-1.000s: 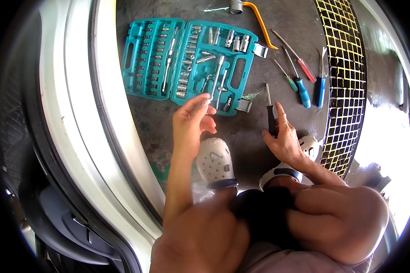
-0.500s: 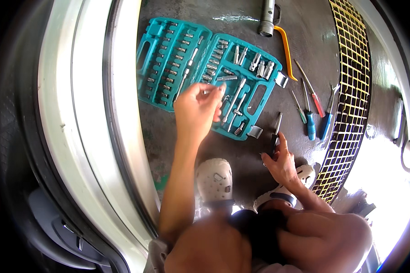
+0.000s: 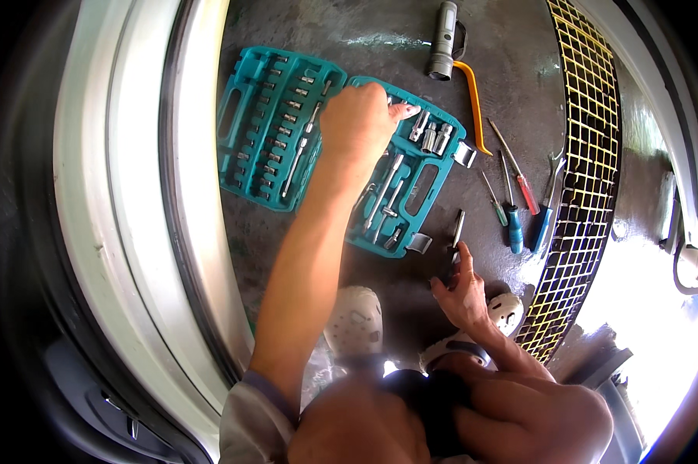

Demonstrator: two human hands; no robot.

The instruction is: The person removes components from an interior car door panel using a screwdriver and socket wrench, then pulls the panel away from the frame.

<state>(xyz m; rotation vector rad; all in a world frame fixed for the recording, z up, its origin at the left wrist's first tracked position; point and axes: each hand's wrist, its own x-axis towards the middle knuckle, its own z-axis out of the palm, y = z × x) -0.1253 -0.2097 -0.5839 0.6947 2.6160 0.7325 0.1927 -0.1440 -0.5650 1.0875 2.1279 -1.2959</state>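
An open teal socket set case [image 3: 303, 191] lies on the dark ground, its two halves filled with small sockets, bits and bars. My left hand [image 3: 360, 127] is over the right half, near its upper edge, with fingers curled down and the thumb out to the right. Its fingertips are hidden, and I cannot make out what they hold. Below the case's right corner, my right hand [image 3: 465, 294] grips the dark handle of a driver [image 3: 459, 226], whose metal shaft points away from me. Several sockets [image 3: 434, 138] stand in the case beside my left thumb.
A grey flashlight [image 3: 443, 46] and a curved orange bar [image 3: 476, 108] lie at the back. Several screwdrivers [image 3: 515, 232] and a blue-handled forked tool [image 3: 545, 220] lie right of the case, beside a yellow grating [image 3: 585, 147]. A white door sill [image 3: 132, 193] borders the left.
My left hand has moved up and away over the case, toward its upper compartments. My right hand keeps its hold on the driver. The whole view has shifted slightly.
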